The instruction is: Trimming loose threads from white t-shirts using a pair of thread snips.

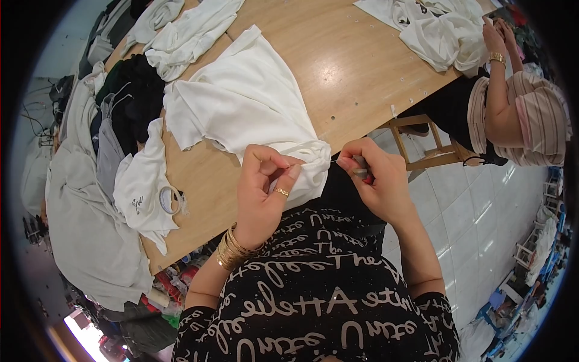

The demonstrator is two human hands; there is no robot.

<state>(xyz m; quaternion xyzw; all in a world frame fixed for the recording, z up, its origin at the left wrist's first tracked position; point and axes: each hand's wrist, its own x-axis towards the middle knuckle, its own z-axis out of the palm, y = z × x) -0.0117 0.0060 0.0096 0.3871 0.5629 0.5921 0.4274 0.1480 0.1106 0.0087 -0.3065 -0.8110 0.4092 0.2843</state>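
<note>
A white garment [253, 90] lies spread over the near part of the table, its gathered end hanging at the edge before me. My left hand [265, 181] pinches a fold of this garment between thumb and forefinger. Just right of the bunched cloth, my right hand [380, 178] is closed. Its thumb and forefinger pinch a thin thread or needle running to the fabric; which one I cannot tell. Tucked in the same palm is a small grey and red tool [362, 174], perhaps thread snips, mostly hidden by the fingers.
The wooden table [338, 72] carries more white garments [193, 30], dark clothing [136, 81] and a tape roll [169, 200]. A large pale cloth [90, 223] drapes over its left side. At the right, another person [512, 114] handles white garments near a wooden stool [425, 148].
</note>
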